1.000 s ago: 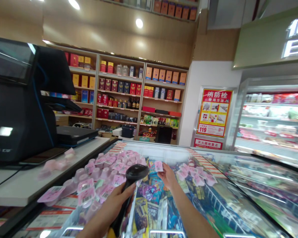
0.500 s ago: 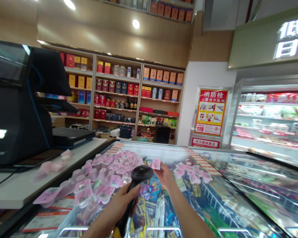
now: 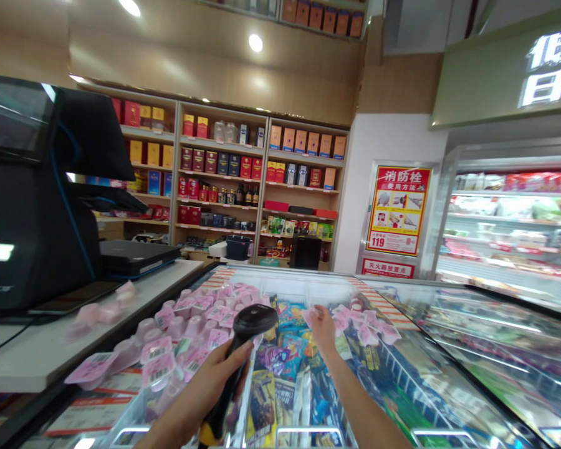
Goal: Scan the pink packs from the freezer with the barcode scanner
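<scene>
My left hand (image 3: 222,374) is wrapped round the handle of a black barcode scanner (image 3: 252,319), its head tilted over the freezer. Between the fingers of my right hand (image 3: 323,332) is a small pink jelly cup (image 3: 311,315), partly covered by them. On the left of the freezer's glass lies a large heap of pink jelly cups (image 3: 201,318), several with barcodes on their lids. A smaller group of the same cups (image 3: 367,325) sits just right of my right hand.
Beneath the glass are colourful packets (image 3: 280,380). A white counter (image 3: 23,362) on the left bears a black checkout terminal (image 3: 37,212) and a few pink cups (image 3: 100,312). Shelves of boxes (image 3: 217,162) stand behind, and a lit chiller (image 3: 509,224) is at right.
My right hand has moved right with the jelly cup, away from the scanner toward the smaller group. The scanner has shifted slightly left.
</scene>
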A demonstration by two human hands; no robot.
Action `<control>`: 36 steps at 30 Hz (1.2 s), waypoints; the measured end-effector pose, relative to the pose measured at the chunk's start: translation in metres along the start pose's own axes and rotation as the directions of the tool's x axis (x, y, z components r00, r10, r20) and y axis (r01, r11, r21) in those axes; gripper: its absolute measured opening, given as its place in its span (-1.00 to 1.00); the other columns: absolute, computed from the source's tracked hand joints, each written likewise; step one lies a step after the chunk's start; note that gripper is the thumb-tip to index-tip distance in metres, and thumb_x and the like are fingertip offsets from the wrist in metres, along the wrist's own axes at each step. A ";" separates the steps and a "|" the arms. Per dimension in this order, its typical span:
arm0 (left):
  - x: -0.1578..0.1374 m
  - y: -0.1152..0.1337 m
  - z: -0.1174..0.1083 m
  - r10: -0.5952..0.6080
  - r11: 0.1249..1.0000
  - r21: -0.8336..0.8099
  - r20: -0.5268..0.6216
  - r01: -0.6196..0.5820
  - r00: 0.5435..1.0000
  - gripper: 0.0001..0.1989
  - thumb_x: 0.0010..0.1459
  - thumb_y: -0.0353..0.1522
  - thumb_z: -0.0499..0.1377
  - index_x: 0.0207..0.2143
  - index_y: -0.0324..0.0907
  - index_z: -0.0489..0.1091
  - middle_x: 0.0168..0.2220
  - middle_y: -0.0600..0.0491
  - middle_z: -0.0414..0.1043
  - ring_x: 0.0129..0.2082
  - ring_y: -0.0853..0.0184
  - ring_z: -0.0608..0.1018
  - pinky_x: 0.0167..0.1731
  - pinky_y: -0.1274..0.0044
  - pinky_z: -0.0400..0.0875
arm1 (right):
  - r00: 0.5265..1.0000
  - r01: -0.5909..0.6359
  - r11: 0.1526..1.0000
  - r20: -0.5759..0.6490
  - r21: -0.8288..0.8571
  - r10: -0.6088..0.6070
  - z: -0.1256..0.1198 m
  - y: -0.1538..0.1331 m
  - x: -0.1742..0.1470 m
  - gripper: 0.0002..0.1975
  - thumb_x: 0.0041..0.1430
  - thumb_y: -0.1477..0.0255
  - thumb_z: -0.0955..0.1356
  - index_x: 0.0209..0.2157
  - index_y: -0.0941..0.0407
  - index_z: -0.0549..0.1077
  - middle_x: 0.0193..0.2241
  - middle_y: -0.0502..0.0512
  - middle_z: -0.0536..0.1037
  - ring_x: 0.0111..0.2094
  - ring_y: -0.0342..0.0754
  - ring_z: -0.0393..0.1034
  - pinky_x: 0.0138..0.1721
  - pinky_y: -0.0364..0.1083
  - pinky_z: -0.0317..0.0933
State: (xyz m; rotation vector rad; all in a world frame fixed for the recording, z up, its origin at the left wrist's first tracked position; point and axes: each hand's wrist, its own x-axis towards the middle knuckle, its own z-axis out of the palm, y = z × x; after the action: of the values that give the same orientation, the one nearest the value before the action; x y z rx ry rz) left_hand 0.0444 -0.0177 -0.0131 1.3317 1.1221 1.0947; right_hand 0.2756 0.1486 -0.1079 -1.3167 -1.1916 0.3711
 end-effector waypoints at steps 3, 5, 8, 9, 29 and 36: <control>-0.001 0.000 -0.009 0.003 1.000 0.008 -0.046 -0.003 0.999 -0.63 -0.09 -0.07 0.04 -0.67 -0.18 0.19 -0.80 0.22 0.17 -0.74 0.50 0.21 -0.66 0.63 0.09 | 0.985 0.165 0.901 0.023 -0.401 -0.170 -0.016 0.006 -0.002 -0.71 -0.04 0.43 0.18 -0.23 0.17 0.33 -0.27 0.18 0.41 -0.21 0.00 0.27 -0.18 -0.08 0.09; -0.002 -0.003 -0.017 0.015 1.000 0.007 -0.089 -0.014 0.996 -0.63 -0.10 -0.08 0.05 -0.67 -0.18 0.20 -0.80 0.22 0.18 -0.74 0.50 0.21 -0.66 0.63 0.09 | 0.979 0.194 0.814 0.052 -0.547 -0.198 -0.026 0.008 -0.002 -0.73 -0.04 0.49 0.17 -0.26 0.17 0.35 -0.27 0.18 0.40 -0.19 0.01 0.24 -0.18 -0.09 0.07; -0.004 -0.007 -0.029 0.016 1.000 0.002 -0.116 -0.016 0.993 -0.62 -0.12 -0.06 0.06 -0.69 -0.18 0.20 -0.81 0.21 0.17 -0.75 0.49 0.23 -0.67 0.63 0.11 | 0.982 0.135 0.731 -0.007 -0.669 -0.188 -0.037 0.006 -0.002 -0.74 -0.06 0.53 0.19 -0.29 0.17 0.38 -0.27 0.20 0.39 -0.17 0.04 0.22 -0.18 -0.07 0.05; -0.004 -0.008 -0.033 0.013 1.000 0.000 -0.122 -0.014 0.992 -0.61 -0.12 -0.05 0.05 -0.70 -0.18 0.20 -0.82 0.21 0.17 -0.75 0.49 0.23 -0.68 0.63 0.11 | 0.981 0.101 0.721 -0.050 -0.686 -0.186 -0.037 0.004 -0.003 -0.74 -0.07 0.52 0.20 -0.29 0.16 0.38 -0.23 0.20 0.38 -0.14 0.06 0.20 -0.18 -0.05 0.04; -0.018 -0.016 -0.042 -0.053 0.993 -0.108 -0.141 0.038 0.989 -0.64 -0.17 -0.07 0.12 -0.64 -0.19 0.21 -0.73 0.19 0.25 -0.74 0.52 0.25 -0.69 0.66 0.14 | 0.897 0.279 0.835 0.438 -0.475 -0.051 0.070 -0.054 -0.071 -0.57 -0.26 0.32 0.33 -0.24 0.09 0.34 -0.25 0.10 0.44 -0.17 0.07 0.24 -0.18 -0.02 -0.01; -0.019 -0.006 -0.028 -0.030 0.996 -0.085 -0.093 0.022 0.995 -0.66 -0.15 -0.08 0.10 -0.60 -0.18 0.25 -0.73 0.20 0.23 -0.74 0.50 0.25 -0.68 0.64 0.13 | 0.955 0.260 0.832 0.260 -0.490 -0.145 0.044 -0.059 -0.049 -0.58 -0.25 0.38 0.31 -0.23 0.13 0.32 -0.28 0.12 0.43 -0.19 0.05 0.25 -0.19 -0.05 -0.01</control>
State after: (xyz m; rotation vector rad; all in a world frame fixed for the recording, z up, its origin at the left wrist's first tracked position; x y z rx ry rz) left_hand 0.0137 -0.0321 -0.0180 1.2071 1.1465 1.1827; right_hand 0.1958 0.1164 -0.0870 -1.6177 -1.6793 0.0226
